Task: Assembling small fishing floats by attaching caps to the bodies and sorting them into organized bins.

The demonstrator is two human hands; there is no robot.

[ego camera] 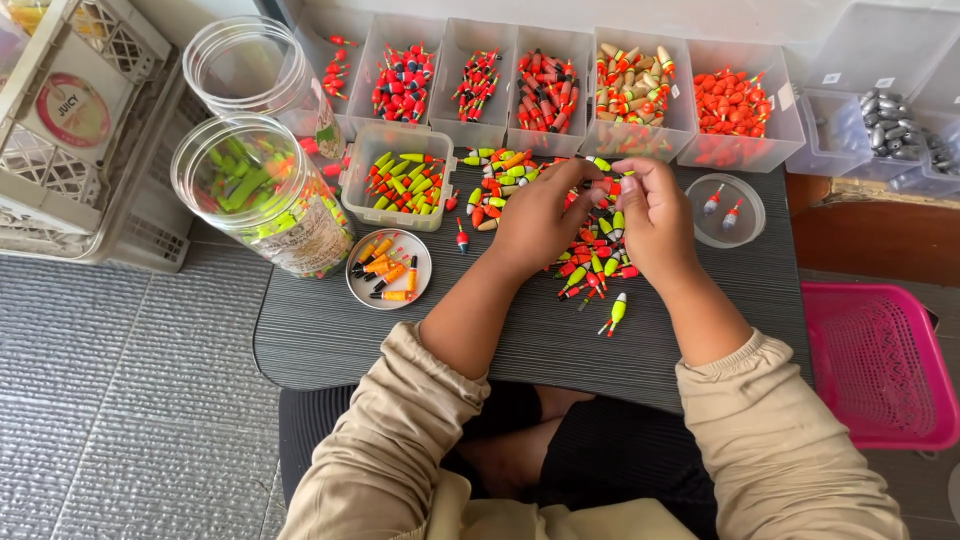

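A float is pinched between the left hand and right hand at frame centre. Upper bins are filled; the loose pile remains unsorted.

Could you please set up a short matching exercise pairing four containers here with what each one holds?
Containers:
1. Round lid
2. Large round jar
3. Small clear dish
4. Far-right clear bin

Contents:
A. Grey metal weights
B. Orange and yellow floats
C. Two red-tipped floats
D. Mostly green floats

Pairs: 1-B, 2-D, 3-C, 4-A
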